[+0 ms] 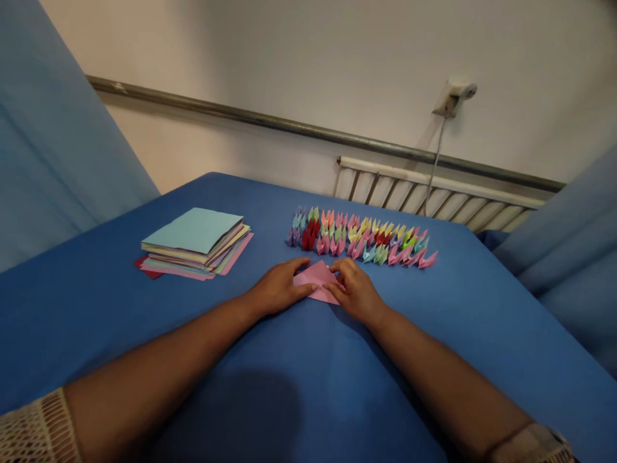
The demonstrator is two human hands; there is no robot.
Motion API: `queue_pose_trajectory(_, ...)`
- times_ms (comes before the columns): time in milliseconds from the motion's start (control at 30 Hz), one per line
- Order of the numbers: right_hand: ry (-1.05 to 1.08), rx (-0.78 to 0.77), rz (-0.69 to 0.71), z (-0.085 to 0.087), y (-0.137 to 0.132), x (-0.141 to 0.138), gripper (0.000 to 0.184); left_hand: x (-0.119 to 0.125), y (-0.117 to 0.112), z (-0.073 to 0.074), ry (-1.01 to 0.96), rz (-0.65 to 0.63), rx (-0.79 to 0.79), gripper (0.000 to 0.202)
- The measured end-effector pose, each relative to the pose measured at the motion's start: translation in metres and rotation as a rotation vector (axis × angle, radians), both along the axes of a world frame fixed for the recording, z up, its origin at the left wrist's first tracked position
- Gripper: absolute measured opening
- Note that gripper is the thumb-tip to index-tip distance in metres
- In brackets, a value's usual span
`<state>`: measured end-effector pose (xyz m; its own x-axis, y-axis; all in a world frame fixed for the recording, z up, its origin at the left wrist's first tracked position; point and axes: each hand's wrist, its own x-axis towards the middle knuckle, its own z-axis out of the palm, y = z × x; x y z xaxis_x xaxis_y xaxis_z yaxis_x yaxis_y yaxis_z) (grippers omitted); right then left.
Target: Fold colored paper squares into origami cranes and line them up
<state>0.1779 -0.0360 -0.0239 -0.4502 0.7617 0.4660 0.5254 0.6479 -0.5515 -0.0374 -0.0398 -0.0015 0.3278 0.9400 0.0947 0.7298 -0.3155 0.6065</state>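
A folded pink sheet of paper (319, 276) lies on the blue table, one corner pointing away from me. My left hand (279, 286) grips its left side, thumb on top and fingers at the far edge. On the opposite side, my right hand (357, 289) pinches the paper between thumb and bent fingers. The fingertips partly cover both edges. Just beyond my hands stand several rows of small folded paper cranes (357, 238) in pink, red, yellow, green, blue and purple.
A stack of coloured paper (197, 241), light blue on top, sits to the left on the blue table (270, 399). Behind it run a wall rail (270, 121) and a radiator (434, 193). A cable hangs from a socket (453, 96). Blue curtains (62, 128) flank both sides.
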Motion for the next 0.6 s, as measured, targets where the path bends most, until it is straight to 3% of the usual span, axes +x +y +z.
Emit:
queue_pose_trajectory(100, 0.016, 0.112, 0.078, 0.003, -0.006, 0.0, 0.022, -0.003, 0.0, 0.004, -0.08, -0.018, -0.069, 0.066)
queue_pose_trajectory(200, 0.006, 0.156, 0.089, 0.005, -0.009, 0.0, 0.022, -0.004, 0.0, 0.007, -0.079, -0.09, -0.085, 0.048)
queue_pose_trajectory(300, -0.053, 0.069, -0.037, 0.005, -0.009, -0.001, 0.031, -0.003, -0.002, 0.008, 0.001, -0.133, -0.059, 0.04)
queue_pose_trajectory(400, -0.161, -0.098, -0.199, 0.005, -0.008, -0.003, 0.052, -0.002, -0.004, 0.005, 0.118, -0.077, 0.011, 0.053)
queue_pose_trajectory(600, -0.253, -0.203, -0.251, 0.004, -0.015, -0.009, 0.054, -0.003, -0.006, -0.002, 0.236, -0.087, 0.083, 0.061)
